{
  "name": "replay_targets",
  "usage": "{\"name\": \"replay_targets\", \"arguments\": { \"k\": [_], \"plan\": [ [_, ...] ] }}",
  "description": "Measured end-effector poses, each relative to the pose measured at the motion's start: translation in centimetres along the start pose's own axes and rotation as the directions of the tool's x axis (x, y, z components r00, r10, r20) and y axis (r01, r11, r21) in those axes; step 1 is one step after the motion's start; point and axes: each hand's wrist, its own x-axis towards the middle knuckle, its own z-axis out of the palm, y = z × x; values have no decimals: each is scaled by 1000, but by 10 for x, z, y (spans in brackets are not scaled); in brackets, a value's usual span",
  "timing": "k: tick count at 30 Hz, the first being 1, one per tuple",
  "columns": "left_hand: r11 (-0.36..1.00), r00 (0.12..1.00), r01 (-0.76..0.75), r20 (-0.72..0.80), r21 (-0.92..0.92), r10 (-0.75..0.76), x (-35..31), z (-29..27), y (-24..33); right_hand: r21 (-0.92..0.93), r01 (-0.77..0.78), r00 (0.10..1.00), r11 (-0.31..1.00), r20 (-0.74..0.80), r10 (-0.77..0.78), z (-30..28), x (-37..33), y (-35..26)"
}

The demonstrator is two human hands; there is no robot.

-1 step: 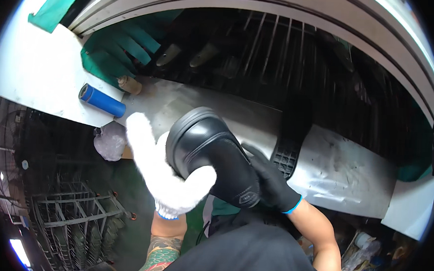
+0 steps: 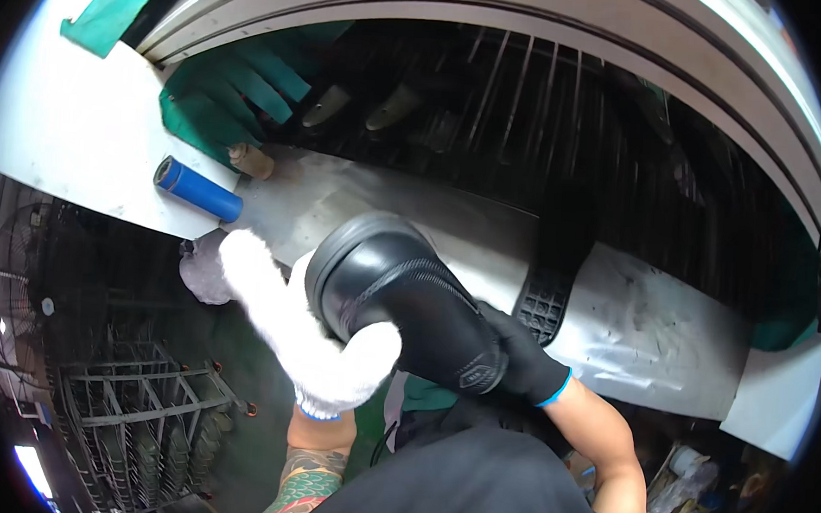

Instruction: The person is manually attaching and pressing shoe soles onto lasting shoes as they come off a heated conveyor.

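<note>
Slatted recess, dark, with thin upright rods, beyond the work surface; desk, topped with silver sheet metal, scuffed, running across the view; wheeled rack, grey metal frame, on the floor at lower left; green strips, hanging at the recess's left end.

Black shoe, one, smooth, thick-soled; held between both hands before the desk's near edge, toe end to the upper left, badge end to the lower right; left hand, in a white knitted glove, wrapped about the toe end; its thumb across the near side of the upper, its other fingers spread wide from the thumb, reaching up and left beyond the sole, part of the glove passing behind the toe; right hand, in a black glove with blue cuff edge, set against the badge end; its fingers mostly hidden by the shoe, their bend cannot be told.

Blue cylinder, on a white panel at left; lilac bag, below it; tan cylinder, short, just beside the blue one.
</note>
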Motion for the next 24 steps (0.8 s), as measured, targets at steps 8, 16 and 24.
{"name": "replay_targets", "arguments": {
  "k": [8, 16, 24],
  "plan": [
    [998, 998, -61, -24, 20, 62, -10, -18, -35, 94, -90, 988, 992, -114, 101, 26, -23, -72],
    [986, 906, 166, 395, 5, -154, -54, -17, -52, -898, 348, 840, 270, 171, -514, -52, -47, -99],
    [975, 700, 118, 681, 190, -217, -70, 38, -53, -316, 335, 885, 888, -218, -411, -11, -13, -119]
  ]
}}
